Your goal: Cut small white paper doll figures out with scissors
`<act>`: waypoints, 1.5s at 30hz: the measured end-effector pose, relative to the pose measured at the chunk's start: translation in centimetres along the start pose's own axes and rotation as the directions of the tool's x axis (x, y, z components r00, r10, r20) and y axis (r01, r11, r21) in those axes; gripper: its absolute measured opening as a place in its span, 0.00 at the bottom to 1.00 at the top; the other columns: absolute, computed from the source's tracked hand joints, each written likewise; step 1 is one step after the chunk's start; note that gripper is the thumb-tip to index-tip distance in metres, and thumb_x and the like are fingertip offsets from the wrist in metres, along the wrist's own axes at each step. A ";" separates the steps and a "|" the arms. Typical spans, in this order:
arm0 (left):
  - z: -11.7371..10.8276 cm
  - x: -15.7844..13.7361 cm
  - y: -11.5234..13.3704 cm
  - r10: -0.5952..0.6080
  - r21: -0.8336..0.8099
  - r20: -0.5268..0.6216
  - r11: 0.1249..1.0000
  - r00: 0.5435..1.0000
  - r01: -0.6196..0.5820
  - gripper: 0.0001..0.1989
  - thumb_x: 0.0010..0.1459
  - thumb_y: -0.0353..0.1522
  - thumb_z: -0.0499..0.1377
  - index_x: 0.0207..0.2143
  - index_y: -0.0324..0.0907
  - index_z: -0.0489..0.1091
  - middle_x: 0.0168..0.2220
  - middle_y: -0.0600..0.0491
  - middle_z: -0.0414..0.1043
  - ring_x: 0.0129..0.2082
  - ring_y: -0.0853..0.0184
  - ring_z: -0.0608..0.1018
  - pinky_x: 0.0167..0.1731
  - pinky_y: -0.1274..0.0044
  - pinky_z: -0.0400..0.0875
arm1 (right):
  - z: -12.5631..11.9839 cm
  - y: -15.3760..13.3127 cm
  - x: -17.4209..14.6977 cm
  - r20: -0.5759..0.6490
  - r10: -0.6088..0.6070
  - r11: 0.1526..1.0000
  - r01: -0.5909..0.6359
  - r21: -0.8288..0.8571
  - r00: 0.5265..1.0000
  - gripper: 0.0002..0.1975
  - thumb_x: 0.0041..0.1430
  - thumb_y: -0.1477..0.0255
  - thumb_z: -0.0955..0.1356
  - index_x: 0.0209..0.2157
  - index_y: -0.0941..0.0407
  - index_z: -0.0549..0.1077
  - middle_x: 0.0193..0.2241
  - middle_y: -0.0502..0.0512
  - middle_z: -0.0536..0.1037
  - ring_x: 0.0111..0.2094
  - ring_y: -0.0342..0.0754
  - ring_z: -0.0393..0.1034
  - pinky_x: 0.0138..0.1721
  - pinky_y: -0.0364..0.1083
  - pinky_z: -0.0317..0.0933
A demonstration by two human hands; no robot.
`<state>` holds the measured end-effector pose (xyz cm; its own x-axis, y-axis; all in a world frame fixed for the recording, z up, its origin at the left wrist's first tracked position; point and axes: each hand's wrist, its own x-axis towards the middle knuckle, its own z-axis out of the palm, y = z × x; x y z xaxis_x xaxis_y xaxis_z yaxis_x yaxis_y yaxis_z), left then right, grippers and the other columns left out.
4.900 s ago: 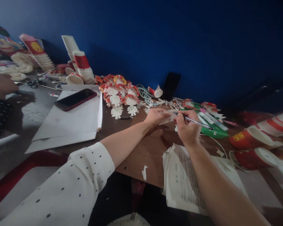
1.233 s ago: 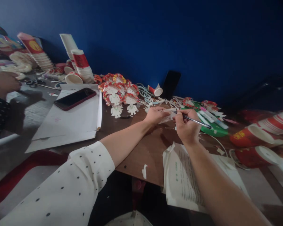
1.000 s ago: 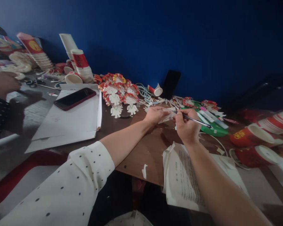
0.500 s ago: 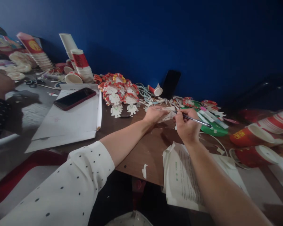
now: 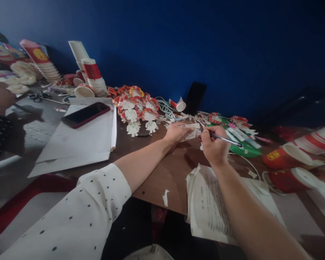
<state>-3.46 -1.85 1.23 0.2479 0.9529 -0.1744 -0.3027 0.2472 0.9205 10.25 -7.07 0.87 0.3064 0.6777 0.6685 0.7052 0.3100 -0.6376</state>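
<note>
My left hand is closed on a small white paper piece, held just above the brown table. A pen is gripped in my right hand, its tip end at the right edge of the paper. What is drawn on the paper is too small to make out. Left of my hands lie several white paper dolls with red, frilled hair. Just right of my right hand, markers rest on a green sheet.
A black phone leans against the blue wall. Another phone lies on white board at left. Paper cups stand stacked behind; red cups lie at right. Printed paper overhangs the front edge. Another person's hand is far left.
My hands, the pen and the paper stay nearly in place. The view has shifted very slightly. At far left the other person's hand has moved a little, and a thin dark object now shows beside it.
</note>
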 end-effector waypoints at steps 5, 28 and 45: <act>0.0 0.1 0.0 0.006 -0.015 -0.008 1.000 1.000 -0.006 0.06 0.47 0.28 0.69 0.28 0.38 0.76 0.23 0.53 0.73 0.22 0.72 0.73 0.26 0.79 0.68 | 0.0 0.2 0.1 -0.007 0.008 1.000 -0.008 0.008 1.000 0.07 0.60 0.65 0.67 0.35 0.54 0.73 0.28 0.54 0.78 0.28 0.50 0.73 0.33 0.50 0.69; 0.0 0.2 0.0 0.042 0.032 -0.006 0.999 0.999 -0.042 0.04 0.49 0.28 0.68 0.28 0.38 0.76 0.24 0.54 0.73 0.23 0.74 0.73 0.29 0.80 0.69 | -0.1 0.7 0.3 -0.025 0.001 1.000 -0.001 -0.020 1.000 0.06 0.59 0.66 0.67 0.34 0.54 0.72 0.27 0.53 0.78 0.27 0.50 0.73 0.32 0.50 0.68; -0.5 1.1 -0.6 0.064 0.057 -0.004 0.996 0.998 -0.064 0.08 0.48 0.30 0.70 0.31 0.37 0.77 0.31 0.48 0.78 0.30 0.68 0.78 0.39 0.75 0.74 | 0.3 0.9 0.8 -0.063 0.145 0.978 -0.133 0.162 0.987 0.13 0.61 0.63 0.67 0.41 0.55 0.76 0.32 0.56 0.81 0.31 0.50 0.76 0.38 0.52 0.71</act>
<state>-3.48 -0.86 0.32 0.2246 0.9675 -0.1160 -0.2651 0.1752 0.9482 10.96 -6.06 0.78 0.4451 0.6722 0.5916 0.5451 0.3208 -0.7746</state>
